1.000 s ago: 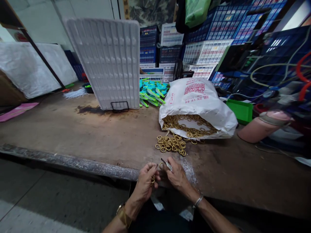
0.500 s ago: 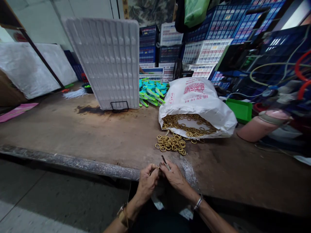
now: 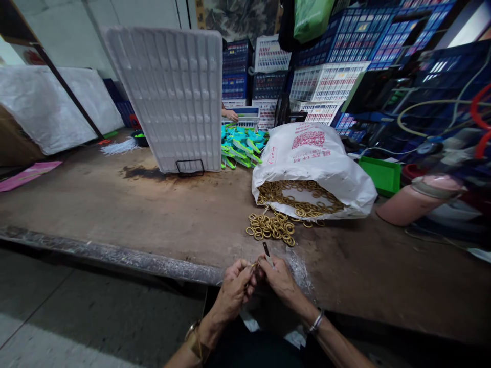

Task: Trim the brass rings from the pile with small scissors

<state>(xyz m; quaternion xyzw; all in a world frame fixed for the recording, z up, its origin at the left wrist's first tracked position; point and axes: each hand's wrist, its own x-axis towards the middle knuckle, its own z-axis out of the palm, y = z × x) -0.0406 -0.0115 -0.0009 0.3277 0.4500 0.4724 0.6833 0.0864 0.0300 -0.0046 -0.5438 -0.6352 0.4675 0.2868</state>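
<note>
Stacked crates [image 3: 326,82] rise behind a worn brown tabletop [image 3: 115,214], and at its near edge two bare hands meet.

The left hand [image 3: 233,286] pinches a brass-coloured ring [image 3: 253,266] between thumb and forefinger, its other fingers curled under; something gold-toned shows beneath them, too small to make out. The right hand [image 3: 282,278] closes on a thin dark-tipped tool [image 3: 267,254] that points up and away, while its thumb and fingertips come up to the same ring. Whether they touch it, I cannot tell.

Handling of this one ring looks under way rather than finished; its exact condition is hidden by the fingers. Pale scraps [image 3: 301,271] lie on the wood just beside the right hand.

Farther out, a loose heap of rings [image 3: 271,226] sits in front of the hands, and behind it a white sack [image 3: 318,158] lies with its mouth open, many more rings inside. By that count, most seem left to handle; I can pick out no separate finished pile.

Beyond stand a ribbed white panel [image 3: 172,102], turquoise-and-green pieces [image 3: 241,145] and another person's hand [image 3: 230,115].
</note>
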